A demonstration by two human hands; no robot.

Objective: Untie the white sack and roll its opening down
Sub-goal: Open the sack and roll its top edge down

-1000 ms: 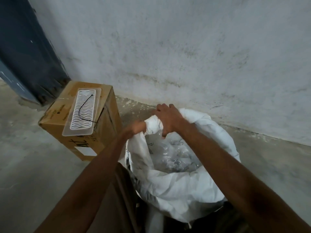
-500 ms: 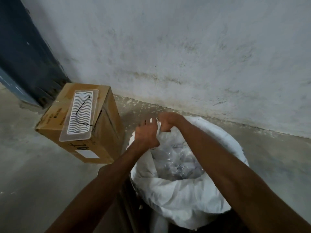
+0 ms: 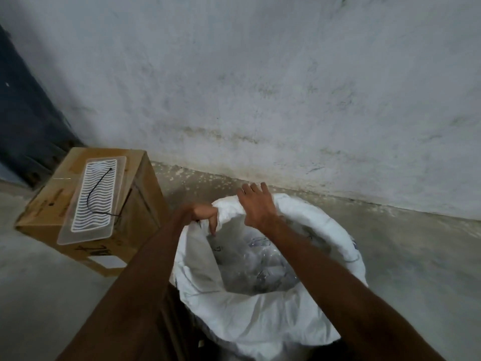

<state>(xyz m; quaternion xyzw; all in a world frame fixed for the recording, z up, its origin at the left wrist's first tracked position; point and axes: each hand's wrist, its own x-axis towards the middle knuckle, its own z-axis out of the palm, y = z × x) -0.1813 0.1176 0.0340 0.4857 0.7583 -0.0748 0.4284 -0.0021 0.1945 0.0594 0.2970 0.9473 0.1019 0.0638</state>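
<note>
The white sack (image 3: 260, 321) stands open on the floor in front of me, its rim folded outward into a thick roll. Clear plastic items (image 3: 260, 267) fill the inside. My left hand (image 3: 200, 214) pinches the far-left part of the rim, fingers curled over the cloth. My right hand (image 3: 256, 207) lies flat on the far rim beside it, fingers spread and pointing toward the wall, pressing the cloth down without closing on it.
A cardboard box (image 3: 140, 204) sits on the floor to the left, with a clear wavy-patterned tray (image 3: 96, 199) and a black cord on top. A stained grey wall (image 3: 260, 87) runs behind the sack. Dark panel (image 3: 23, 113) at far left.
My right hand let go of the bunched rim and opened flat on it. The left hand moved to grip the rim at the far left. The rim sits lower and wider.
</note>
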